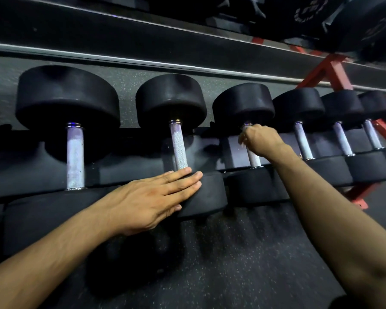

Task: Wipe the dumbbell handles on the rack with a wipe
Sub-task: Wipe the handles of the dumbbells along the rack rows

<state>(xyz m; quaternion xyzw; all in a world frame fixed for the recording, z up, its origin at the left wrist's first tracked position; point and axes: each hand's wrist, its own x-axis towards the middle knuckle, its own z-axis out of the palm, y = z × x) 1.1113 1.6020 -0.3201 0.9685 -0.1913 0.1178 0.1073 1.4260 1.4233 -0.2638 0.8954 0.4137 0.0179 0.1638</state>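
Note:
Several black round-headed dumbbells lie side by side on the lower rack shelf [143, 161], their silver knurled handles pointing toward me. My left hand [156, 197] lies flat with straight fingers on the near head [210, 197] of the second dumbbell, just below its handle [178, 148]. My right hand [260, 139] is curled round the upper part of the third dumbbell's handle [254, 160]. A wipe cannot be made out in that hand. The first handle [75, 157] at the left stands free.
More dumbbells with handles [303, 141] continue to the right. The red rack frame [328, 70] rises at the right. An upper shelf [165, 41] carries large black weights [366, 25]. Speckled black rubber floor [243, 253] lies below.

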